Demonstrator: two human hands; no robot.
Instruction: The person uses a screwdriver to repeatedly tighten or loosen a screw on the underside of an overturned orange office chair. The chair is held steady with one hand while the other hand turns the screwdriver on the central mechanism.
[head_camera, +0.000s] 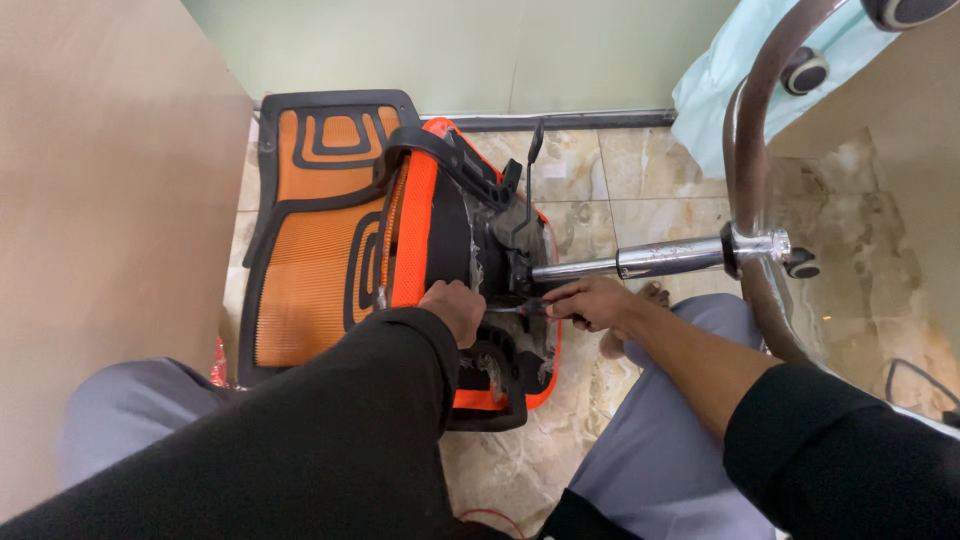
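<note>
An orange mesh office chair lies on its side on the tiled floor, its seat (418, 222) upright on edge and its backrest (310, 270) flat behind. My left hand (455, 308) grips the seat's lower edge beside the black mechanism plate (505, 250). My right hand (592, 302) holds a thin dark tool (520, 308), its tip pointing at the mechanism under the seat. The chrome gas cylinder (650, 258) sticks out to the right into the wheeled base.
The chair base's brown arm (745, 150) with castors (803, 70) arches at right. A wooden panel (100, 200) stands at left. A pale blue plastic sheet (720, 70) hangs by the green wall. My knees in grey trousers flank the chair.
</note>
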